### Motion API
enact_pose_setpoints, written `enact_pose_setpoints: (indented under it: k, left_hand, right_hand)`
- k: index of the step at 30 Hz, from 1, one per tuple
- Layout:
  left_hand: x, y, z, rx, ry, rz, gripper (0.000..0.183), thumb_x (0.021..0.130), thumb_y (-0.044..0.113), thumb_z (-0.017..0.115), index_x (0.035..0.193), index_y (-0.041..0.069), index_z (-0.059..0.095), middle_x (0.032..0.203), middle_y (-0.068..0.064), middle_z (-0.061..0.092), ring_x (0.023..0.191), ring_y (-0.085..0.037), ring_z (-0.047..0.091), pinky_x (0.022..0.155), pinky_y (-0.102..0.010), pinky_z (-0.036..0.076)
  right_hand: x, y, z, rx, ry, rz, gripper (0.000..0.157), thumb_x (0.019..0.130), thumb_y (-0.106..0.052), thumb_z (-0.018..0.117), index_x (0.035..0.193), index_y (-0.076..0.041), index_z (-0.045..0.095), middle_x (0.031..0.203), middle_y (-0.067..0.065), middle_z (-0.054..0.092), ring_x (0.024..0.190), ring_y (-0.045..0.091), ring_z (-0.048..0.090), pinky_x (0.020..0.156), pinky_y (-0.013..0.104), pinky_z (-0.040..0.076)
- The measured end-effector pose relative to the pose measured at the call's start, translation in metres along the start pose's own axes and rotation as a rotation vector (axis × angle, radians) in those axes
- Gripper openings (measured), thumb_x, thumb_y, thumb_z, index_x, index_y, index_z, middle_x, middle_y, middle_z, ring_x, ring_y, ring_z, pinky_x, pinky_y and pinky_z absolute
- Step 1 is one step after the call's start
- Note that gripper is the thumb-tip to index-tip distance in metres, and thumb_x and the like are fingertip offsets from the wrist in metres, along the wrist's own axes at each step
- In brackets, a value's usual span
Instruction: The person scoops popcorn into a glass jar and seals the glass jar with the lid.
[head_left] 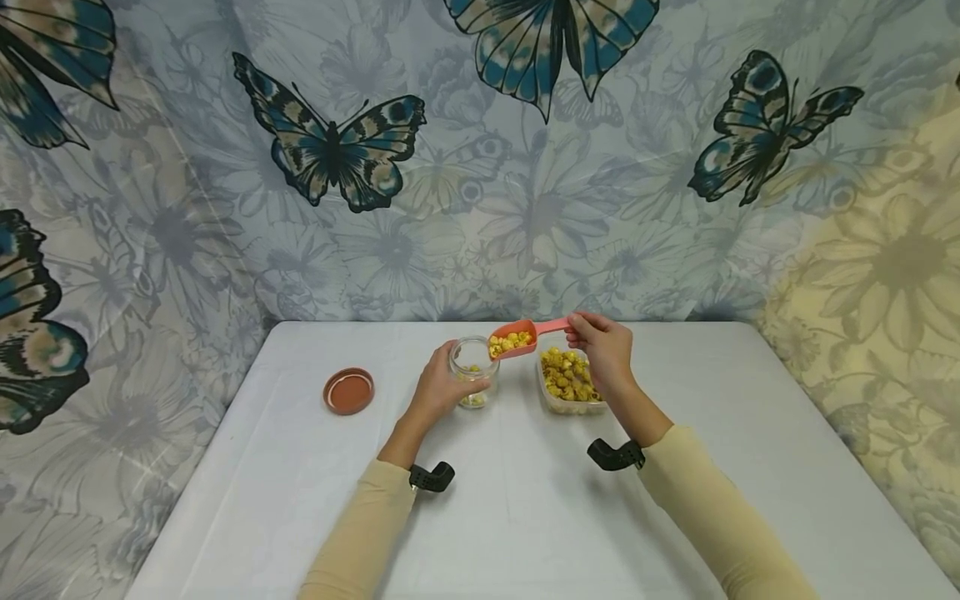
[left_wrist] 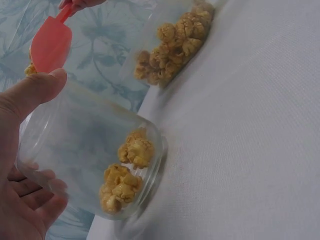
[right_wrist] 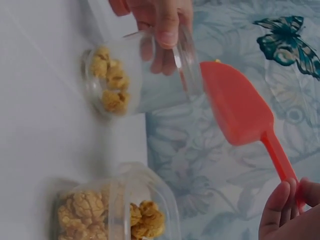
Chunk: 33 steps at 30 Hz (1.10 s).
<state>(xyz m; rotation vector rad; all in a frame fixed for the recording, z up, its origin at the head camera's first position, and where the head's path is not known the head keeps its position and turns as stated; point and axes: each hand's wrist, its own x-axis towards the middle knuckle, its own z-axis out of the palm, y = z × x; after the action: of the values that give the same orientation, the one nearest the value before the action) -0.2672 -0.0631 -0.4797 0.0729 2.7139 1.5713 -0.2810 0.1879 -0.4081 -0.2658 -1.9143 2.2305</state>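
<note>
- Left hand [head_left: 438, 387]: glass jar [head_left: 474, 371] gripped, fingers curled round it.
- Right hand [head_left: 603, 350]: orange scoop [head_left: 517, 339] handle pinched; popcorn [head_left: 511, 342] held at jar mouth.

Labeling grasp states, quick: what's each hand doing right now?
Left hand: fingers curled round the jar, holding it on the table.
Right hand: pinching the scoop handle, popcorn in the scoop.

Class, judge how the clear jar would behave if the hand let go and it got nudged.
The clear jar looks rigid and round-walled, so it might roll if tipped over. Only a few popcorn pieces sit at its bottom, so it is probably light and easily shifted. The left hand grips its side, steadying it.
</note>
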Motion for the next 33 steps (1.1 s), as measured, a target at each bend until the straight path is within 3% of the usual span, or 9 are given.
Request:
enact_pose_setpoints:
  k: [10,25,33]
  left_hand:
    - [0.001,0.002,-0.002,0.021,-0.012,-0.025,0.099,0.071,0.042,0.085,0.148,0.009,0.034,0.146,-0.016,0.044,0.136,-0.033,0.043,0.112,-0.053,0.036]
    - [-0.001,-0.002,-0.003,-0.009,-0.014,-0.007,0.095,0.07,0.04,0.086,0.145,0.007,0.038,0.139,-0.015,0.05,0.129,-0.032,0.048,0.109,-0.053,0.039]
    - [0.001,-0.002,-0.003,-0.02,-0.007,0.019,0.095,0.069,0.038,0.087,0.144,0.007,0.039,0.138,-0.015,0.051,0.129,-0.033,0.049,0.109,-0.053,0.039]
  right_hand:
    - [-0.001,-0.016,0.014,-0.085,-0.088,-0.138,0.035,0.092,-0.015,0.067,0.116,0.01,0.063,0.075,-0.009,0.07,0.062,0.005,0.064,0.061,0.018,0.056]
    - [-0.004,-0.025,0.028,-0.144,-0.182,-0.31,0.032,0.091,-0.01,0.068,0.113,0.012,0.065,0.071,-0.013,0.069,0.057,0.005,0.062,0.058,0.018,0.055]
    - [-0.002,-0.024,0.025,-0.143,-0.197,-0.319,0.034,0.091,-0.011,0.068,0.115,0.013,0.064,0.072,-0.013,0.069,0.058,0.004,0.062,0.058,0.016,0.055]
